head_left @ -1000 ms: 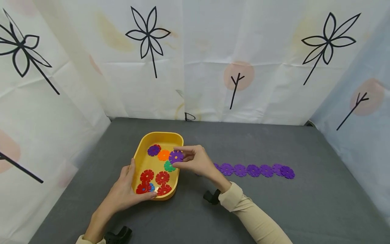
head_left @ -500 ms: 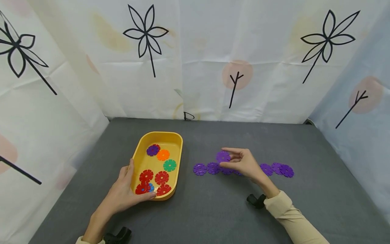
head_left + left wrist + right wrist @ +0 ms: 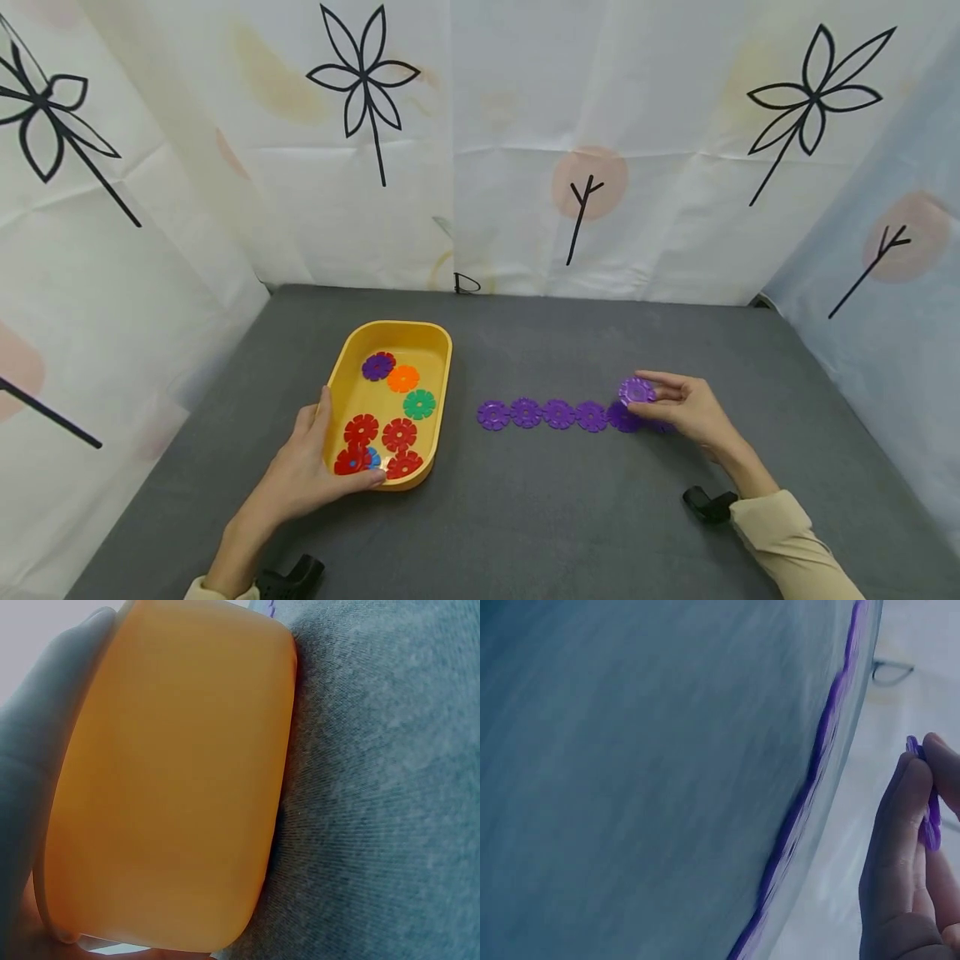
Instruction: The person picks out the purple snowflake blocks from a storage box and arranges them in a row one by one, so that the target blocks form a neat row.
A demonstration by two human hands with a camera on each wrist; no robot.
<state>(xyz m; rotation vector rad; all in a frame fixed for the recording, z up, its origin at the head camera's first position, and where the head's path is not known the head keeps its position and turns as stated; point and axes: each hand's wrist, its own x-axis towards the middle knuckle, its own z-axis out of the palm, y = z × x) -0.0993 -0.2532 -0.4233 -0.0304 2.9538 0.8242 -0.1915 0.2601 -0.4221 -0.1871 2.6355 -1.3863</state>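
My left hand (image 3: pixel 296 471) grips the near left corner of a yellow tray (image 3: pixel 365 396), thumb along the near rim and fingers at the left side. In the left wrist view the tray's outer wall (image 3: pixel 172 772) fills the middle beside the thumb. Between thumb and fingers, my right hand (image 3: pixel 697 417) pinches a purple flower-shaped plastic disc (image 3: pixel 636 391), held just above a row of purple flower discs (image 3: pixel 558 414) on the table. Edge-on, the pinched disc (image 3: pixel 932 825) shows in the right wrist view. The row's right end is hidden behind the right hand.
Inside the tray lie several red flower discs (image 3: pixel 362 429), an orange one (image 3: pixel 403 379), a green one (image 3: pixel 419 404), a purple one (image 3: pixel 377 367) and a partly covered blue one. A grey cloth (image 3: pixel 510 517) covers the table, with white printed curtains (image 3: pixel 502 108) around it.
My right hand has carried the purple disc from over the tray rightward along the row, toward its right end. The left hand keeps holding the tray in place.
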